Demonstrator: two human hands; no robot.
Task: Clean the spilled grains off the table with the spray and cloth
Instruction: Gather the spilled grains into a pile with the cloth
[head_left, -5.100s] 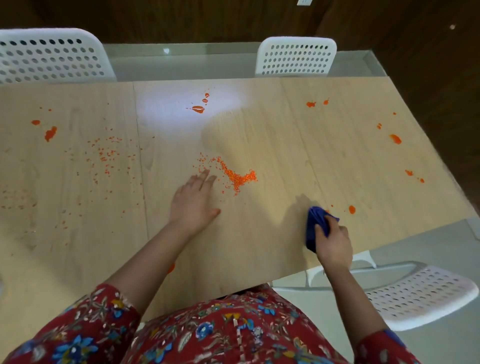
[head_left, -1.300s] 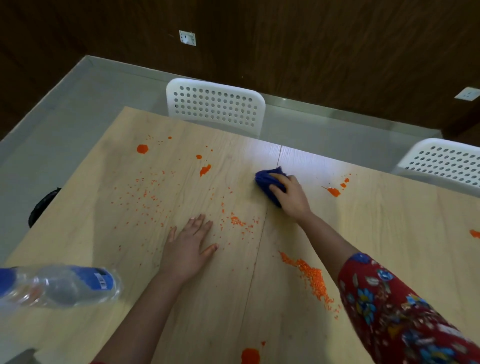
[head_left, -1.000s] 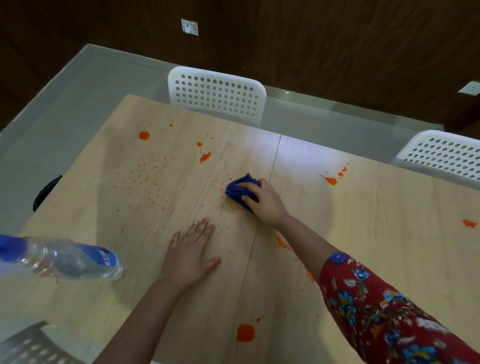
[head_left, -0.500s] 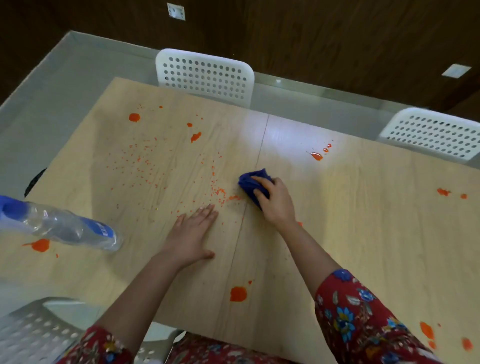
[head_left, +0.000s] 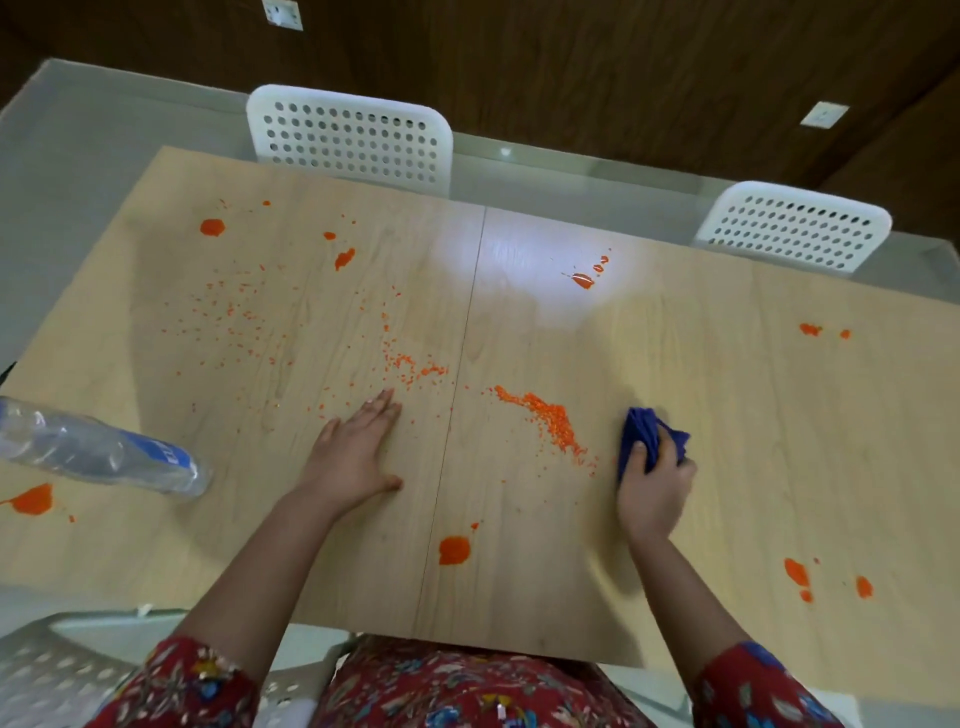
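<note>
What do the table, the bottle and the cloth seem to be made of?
Table: likely wood-grain laminate, smooth, since it reflects light. Bottle: clear thin plastic, see-through, blue label. Cloth: soft blue fabric, bunched in folds in the right hand.

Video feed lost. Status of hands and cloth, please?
Left hand flat on light wooden table. Right hand grips crumpled blue cloth. Small orange grains heaped beside cloth, nothing between.

Left hand (head_left: 358, 457): palm down, flat on the table (head_left: 753, 415), fingers (head_left: 383, 415) straight and together, thumb spread sideways. Right hand (head_left: 652, 493): fingers curled round a cloth (head_left: 641, 434), which bunches ahead of them. Both forearms extended, bare.
</note>
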